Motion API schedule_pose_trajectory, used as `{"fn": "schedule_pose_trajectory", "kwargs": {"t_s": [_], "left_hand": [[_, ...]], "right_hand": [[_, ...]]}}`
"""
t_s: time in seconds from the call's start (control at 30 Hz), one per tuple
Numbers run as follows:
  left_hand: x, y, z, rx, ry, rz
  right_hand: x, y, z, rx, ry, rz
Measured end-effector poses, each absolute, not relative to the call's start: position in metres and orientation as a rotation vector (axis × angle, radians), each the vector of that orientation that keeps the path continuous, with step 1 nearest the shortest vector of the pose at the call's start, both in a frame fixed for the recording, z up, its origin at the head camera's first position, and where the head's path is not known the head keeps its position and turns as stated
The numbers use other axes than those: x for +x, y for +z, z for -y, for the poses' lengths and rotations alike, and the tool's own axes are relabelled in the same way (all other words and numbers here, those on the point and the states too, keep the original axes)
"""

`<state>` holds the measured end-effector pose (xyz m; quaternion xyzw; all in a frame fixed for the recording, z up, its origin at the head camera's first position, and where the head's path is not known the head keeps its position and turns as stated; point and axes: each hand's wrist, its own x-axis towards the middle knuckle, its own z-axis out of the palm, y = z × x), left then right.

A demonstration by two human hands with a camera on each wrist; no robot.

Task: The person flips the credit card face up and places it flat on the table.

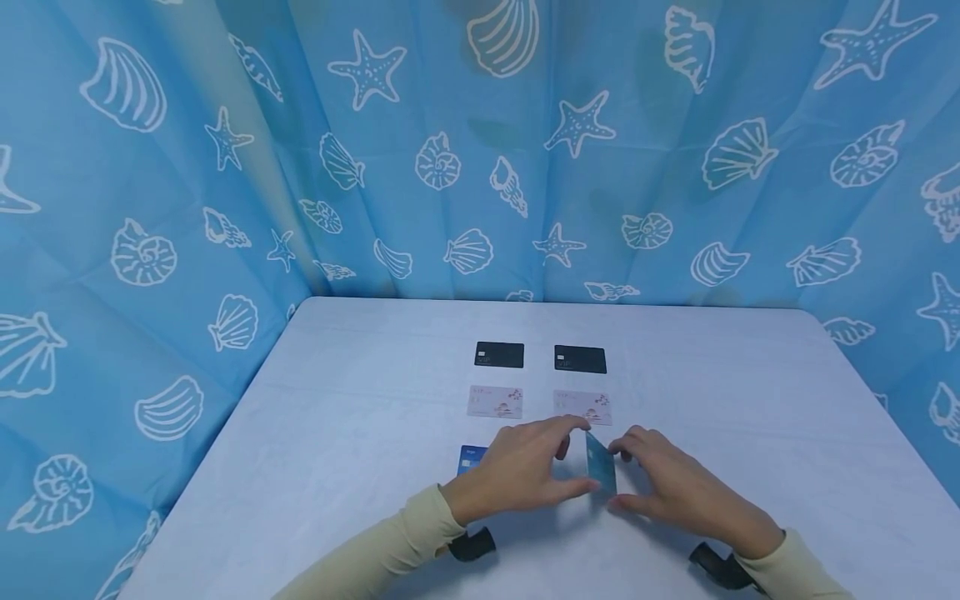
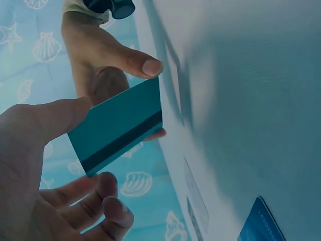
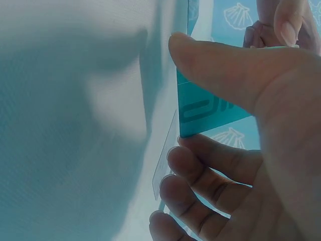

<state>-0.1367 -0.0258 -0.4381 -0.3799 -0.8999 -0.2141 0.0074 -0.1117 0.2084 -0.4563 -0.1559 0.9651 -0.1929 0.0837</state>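
A teal card [image 1: 601, 468] stands tilted on edge above the white table, between both hands. My left hand [image 1: 517, 468] pinches its left side by thumb and finger; my right hand [image 1: 671, 483] pinches the opposite side. In the left wrist view, a dark stripe crosses the teal card [image 2: 120, 125]. Large lettering on its other face, partly covered by the thumb, shows in the right wrist view on the card [image 3: 205, 108]. A blue card [image 1: 470, 457] lies on the table, partly hidden by my left hand.
Farther back lie two pale pink cards, one left [image 1: 495, 402] and one right [image 1: 588, 403], with a left black card [image 1: 499, 354] and a right black card [image 1: 580, 359] behind them. A blue seashell-patterned curtain [image 1: 480, 150] hangs beyond the white table [image 1: 360, 375].
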Motion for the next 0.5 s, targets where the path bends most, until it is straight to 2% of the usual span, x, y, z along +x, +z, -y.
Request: {"fn": "schedule_pose_trajectory", "kwargs": {"t_s": [0.5], "left_hand": [[-0.1394,-0.4466,0.0322,-1.146,-0.586,2.869]], "right_hand": [[-0.1135,-0.4561,-0.2135,-0.484,-0.510,-2.906]]}}
